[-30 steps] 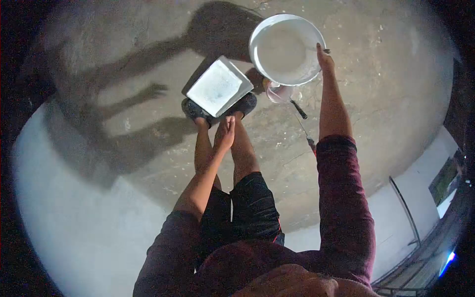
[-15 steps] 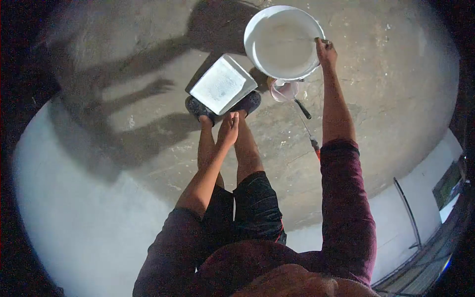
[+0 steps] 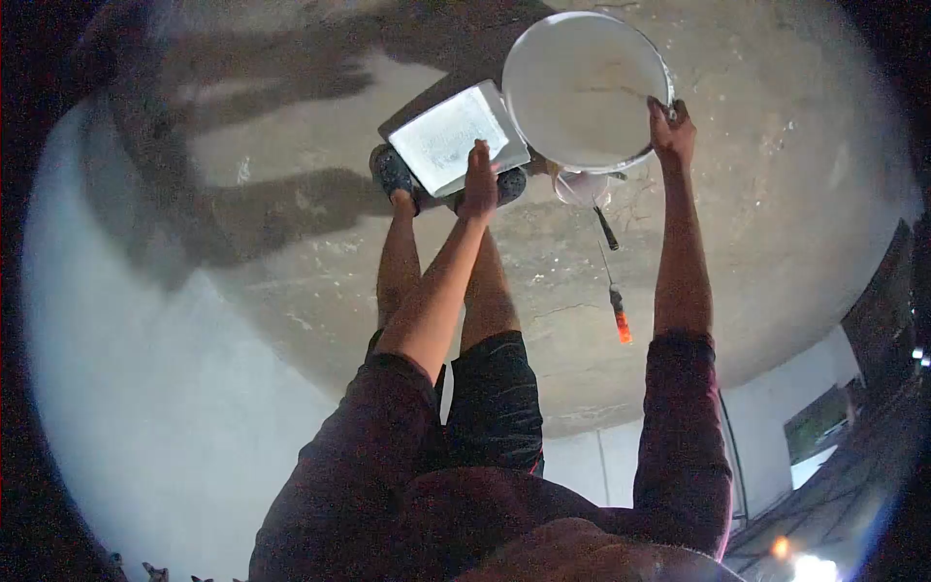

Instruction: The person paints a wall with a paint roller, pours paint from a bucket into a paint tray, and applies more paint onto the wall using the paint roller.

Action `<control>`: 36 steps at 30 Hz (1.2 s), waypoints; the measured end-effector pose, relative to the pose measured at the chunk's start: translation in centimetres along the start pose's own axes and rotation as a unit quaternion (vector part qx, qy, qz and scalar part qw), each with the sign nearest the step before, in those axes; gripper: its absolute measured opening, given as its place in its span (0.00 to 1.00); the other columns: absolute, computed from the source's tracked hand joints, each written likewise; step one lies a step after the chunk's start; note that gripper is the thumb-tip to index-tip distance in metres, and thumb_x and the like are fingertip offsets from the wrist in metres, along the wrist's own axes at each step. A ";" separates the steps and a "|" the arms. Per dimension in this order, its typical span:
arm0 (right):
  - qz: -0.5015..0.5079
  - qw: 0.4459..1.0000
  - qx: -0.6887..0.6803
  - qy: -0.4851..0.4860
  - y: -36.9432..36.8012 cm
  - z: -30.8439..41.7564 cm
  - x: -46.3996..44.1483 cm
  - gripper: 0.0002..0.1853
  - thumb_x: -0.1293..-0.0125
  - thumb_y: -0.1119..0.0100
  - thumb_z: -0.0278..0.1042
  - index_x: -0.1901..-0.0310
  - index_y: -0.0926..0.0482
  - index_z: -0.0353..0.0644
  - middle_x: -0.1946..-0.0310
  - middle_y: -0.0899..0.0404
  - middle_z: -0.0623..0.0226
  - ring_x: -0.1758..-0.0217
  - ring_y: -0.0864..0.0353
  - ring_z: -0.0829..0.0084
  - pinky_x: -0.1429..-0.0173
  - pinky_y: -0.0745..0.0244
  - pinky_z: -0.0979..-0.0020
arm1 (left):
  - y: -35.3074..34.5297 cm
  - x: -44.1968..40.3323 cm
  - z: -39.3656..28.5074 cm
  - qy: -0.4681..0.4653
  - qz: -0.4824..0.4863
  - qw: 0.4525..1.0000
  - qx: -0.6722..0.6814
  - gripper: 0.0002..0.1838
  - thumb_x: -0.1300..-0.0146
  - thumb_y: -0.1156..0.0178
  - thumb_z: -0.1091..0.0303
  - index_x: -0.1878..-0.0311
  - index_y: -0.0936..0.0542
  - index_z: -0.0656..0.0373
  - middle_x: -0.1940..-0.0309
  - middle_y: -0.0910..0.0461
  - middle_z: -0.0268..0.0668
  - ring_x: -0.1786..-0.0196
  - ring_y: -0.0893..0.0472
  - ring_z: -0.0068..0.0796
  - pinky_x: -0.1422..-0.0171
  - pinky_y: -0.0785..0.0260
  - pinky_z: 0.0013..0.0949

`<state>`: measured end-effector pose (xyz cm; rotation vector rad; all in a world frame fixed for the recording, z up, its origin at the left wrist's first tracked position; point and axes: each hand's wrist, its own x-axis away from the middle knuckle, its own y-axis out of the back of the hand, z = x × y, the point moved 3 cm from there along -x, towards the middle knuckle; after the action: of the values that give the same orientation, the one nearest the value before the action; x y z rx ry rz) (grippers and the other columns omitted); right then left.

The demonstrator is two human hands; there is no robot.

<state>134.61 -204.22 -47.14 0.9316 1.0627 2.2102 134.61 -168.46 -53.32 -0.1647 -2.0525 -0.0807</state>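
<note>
Your right hand (image 3: 674,136) grips the white tub (image 3: 514,114) at its right-hand rim, fingers closed on the edge; a hold this far to one side probably lets you govern the tub's tilt. Left of that grip, a pale, cloudy grey fill or base spans the tub's inside, with a brownish patch nearer your hand; depth not readable. Further left, just beside the tub, sits the rectangular tray (image 3: 511,141), with bright white material (image 3: 451,141) inside. Your left hand (image 3: 480,184), fingers extended, nothing seen in it, is over the tray's near edge; contact cannot be told. Your shoes (image 3: 391,173) flank the tray's near side, perhaps bracing it. Below and left of the right grip, partly hidden by the tub: a small pinkish container (image 3: 572,189), contents unclear, a black-handled tool (image 3: 606,230) at its edge. Nearer you lies an orange-handled tool (image 3: 622,325).
</note>
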 end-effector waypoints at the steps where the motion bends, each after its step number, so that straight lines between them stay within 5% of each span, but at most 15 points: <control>1: 0.007 1.000 0.005 0.008 -0.2 0.4 0.3 0.33 0.45 0.39 0.64 0.61 0.25 0.34 0.67 0.19 0.42 0.58 0.18 0.45 0.58 0.26 0.55 | -0.3 0.2 -0.4 -0.061 -0.006 0.998 0.021 0.42 0.32 0.65 0.32 0.30 0.41 0.60 0.34 0.34 0.45 0.39 0.27 0.47 0.35 0.39 0.50; 7: 0.045 0.989 0.122 0.071 -0.5 5.1 1.8 0.31 0.44 0.39 0.63 0.59 0.26 0.36 0.67 0.20 0.41 0.57 0.19 0.42 0.59 0.25 0.53 | -2.1 -1.9 2.6 -0.003 0.028 0.995 0.091 0.41 0.29 0.69 0.36 0.26 0.51 0.61 0.29 0.43 0.48 0.32 0.34 0.44 0.30 0.44 0.49; 13: 0.047 0.985 0.155 0.054 -2.0 7.3 3.2 0.27 0.44 0.40 0.59 0.60 0.25 0.38 0.68 0.20 0.42 0.61 0.20 0.39 0.59 0.27 0.51 | -1.3 3.6 -2.8 -0.029 -0.023 0.981 -0.188 0.38 0.27 0.69 0.43 0.29 0.46 0.68 0.31 0.42 0.59 0.28 0.42 0.53 0.26 0.48 0.43; 14: 0.055 0.982 0.178 0.036 -2.5 7.3 3.7 0.28 0.45 0.40 0.60 0.59 0.25 0.39 0.68 0.20 0.42 0.61 0.20 0.40 0.58 0.26 0.50 | -1.3 2.7 -0.2 -0.022 -0.028 0.983 -0.181 0.38 0.27 0.69 0.43 0.29 0.46 0.68 0.31 0.42 0.59 0.28 0.42 0.53 0.26 0.48 0.43; 17: 0.067 0.951 0.296 0.057 -4.2 7.6 5.0 0.34 0.44 0.42 0.65 0.53 0.28 0.38 0.67 0.19 0.43 0.58 0.18 0.45 0.56 0.23 0.50 | -1.9 0.4 5.4 -0.178 -0.080 0.960 0.202 0.37 0.27 0.67 0.43 0.29 0.45 0.67 0.33 0.39 0.59 0.29 0.40 0.53 0.26 0.48 0.42; 19: 0.076 0.947 0.307 0.055 -5.0 9.0 6.2 0.33 0.45 0.42 0.65 0.54 0.28 0.39 0.67 0.19 0.44 0.58 0.17 0.46 0.56 0.23 0.50 | -1.7 0.0 7.2 -0.046 -0.048 0.989 -0.136 0.36 0.27 0.65 0.43 0.30 0.40 0.66 0.35 0.36 0.59 0.29 0.40 0.53 0.26 0.48 0.42; 22: 0.086 0.940 0.327 0.039 -6.0 11.3 8.3 0.32 0.47 0.40 0.64 0.55 0.28 0.41 0.67 0.18 0.46 0.59 0.17 0.47 0.56 0.22 0.51 | -1.2 -0.4 10.1 -0.047 -0.056 0.992 -0.107 0.35 0.27 0.65 0.44 0.31 0.39 0.66 0.35 0.35 0.59 0.30 0.38 0.53 0.27 0.47 0.43; 27: 0.042 0.945 0.323 0.033 -7.6 11.4 9.5 0.28 0.50 0.38 0.60 0.61 0.28 0.41 0.72 0.18 0.48 0.62 0.16 0.47 0.58 0.21 0.52 | -4.5 -9.7 24.8 -0.113 -0.057 0.992 0.008 0.32 0.27 0.63 0.48 0.33 0.36 0.66 0.37 0.33 0.58 0.33 0.34 0.52 0.29 0.43 0.44; 32: 0.017 0.948 0.312 0.058 -9.0 11.3 10.0 0.27 0.50 0.38 0.60 0.64 0.28 0.41 0.73 0.18 0.50 0.64 0.16 0.47 0.59 0.21 0.52 | -2.7 -7.4 19.1 -0.237 -0.112 0.950 -0.171 0.28 0.28 0.59 0.55 0.35 0.35 0.66 0.40 0.30 0.58 0.39 0.27 0.54 0.33 0.36 0.47; 35: 0.007 0.942 0.328 0.075 -9.7 11.4 10.5 0.27 0.50 0.37 0.60 0.64 0.28 0.41 0.74 0.18 0.49 0.65 0.16 0.47 0.61 0.21 0.51 | -2.8 -7.8 19.4 -0.210 -0.082 0.967 -0.117 0.23 0.30 0.57 0.65 0.36 0.34 0.67 0.40 0.29 0.57 0.39 0.27 0.54 0.34 0.35 0.47; 36: 0.003 0.937 0.340 0.078 -10.0 11.8 10.6 0.27 0.51 0.37 0.59 0.64 0.28 0.41 0.75 0.18 0.49 0.66 0.16 0.47 0.62 0.21 0.51 | -3.4 -10.6 23.0 -0.129 -0.063 0.989 -0.018 0.23 0.31 0.57 0.67 0.36 0.34 0.66 0.41 0.29 0.57 0.40 0.27 0.53 0.35 0.34 0.46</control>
<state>138.36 -185.83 -46.10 1.0298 1.9715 1.9556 118.86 -169.78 -73.41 -0.0705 -2.3201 -0.1819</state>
